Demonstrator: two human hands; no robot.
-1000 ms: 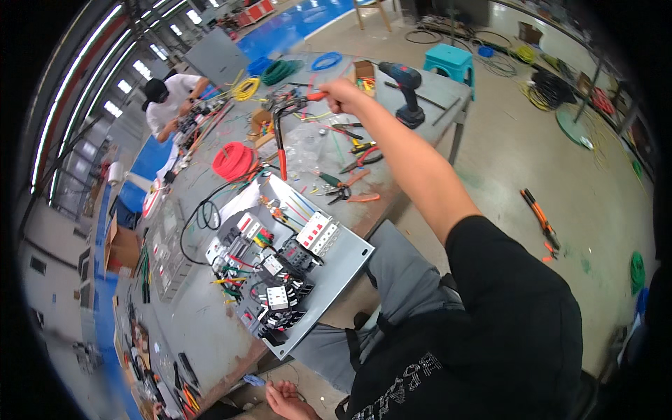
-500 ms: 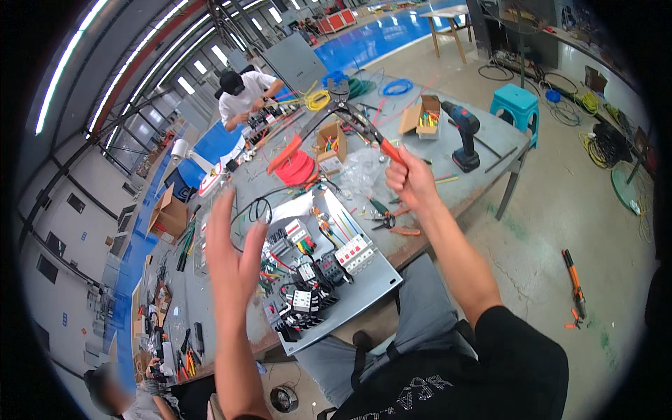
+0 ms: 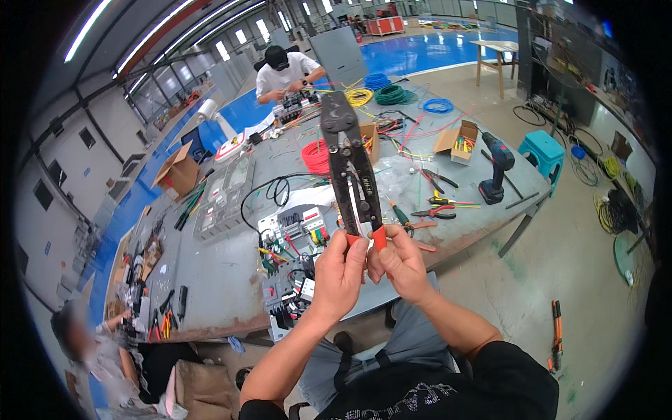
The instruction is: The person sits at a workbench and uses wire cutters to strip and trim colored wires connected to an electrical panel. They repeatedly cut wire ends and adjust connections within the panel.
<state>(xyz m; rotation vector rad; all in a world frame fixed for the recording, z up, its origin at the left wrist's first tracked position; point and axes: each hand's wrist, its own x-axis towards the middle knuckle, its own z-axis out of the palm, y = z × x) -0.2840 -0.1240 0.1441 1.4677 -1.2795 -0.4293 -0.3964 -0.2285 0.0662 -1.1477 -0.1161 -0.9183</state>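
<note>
A crimping tool (image 3: 343, 154) with a black metal head and red-orange grips stands upright in front of me, jaws up. Its two handles are close together. My left hand (image 3: 338, 276) is wrapped round the left grip, and my right hand (image 3: 402, 266) holds the right one. The fingers of both hands nearly meet at the lower ends of the grips. Behind and below my hands lies a grey mounting plate (image 3: 371, 299) with electrical parts and wires; my left hand and forearm cover part of it. Whether anything sits in the jaws I cannot tell.
Pliers (image 3: 435, 180), a cordless drill (image 3: 498, 168) and an open small box (image 3: 453, 145) lie to the right on the workbench (image 3: 224, 287). A red coil (image 3: 316, 155) is behind the tool. One co-worker (image 3: 290, 73) works across the bench, another person (image 3: 105, 357) sits lower left.
My left hand has gone from open in the air to gripping the tool's left handle. The handles, spread wide before, are now close together, and the tool is nearer to me.
</note>
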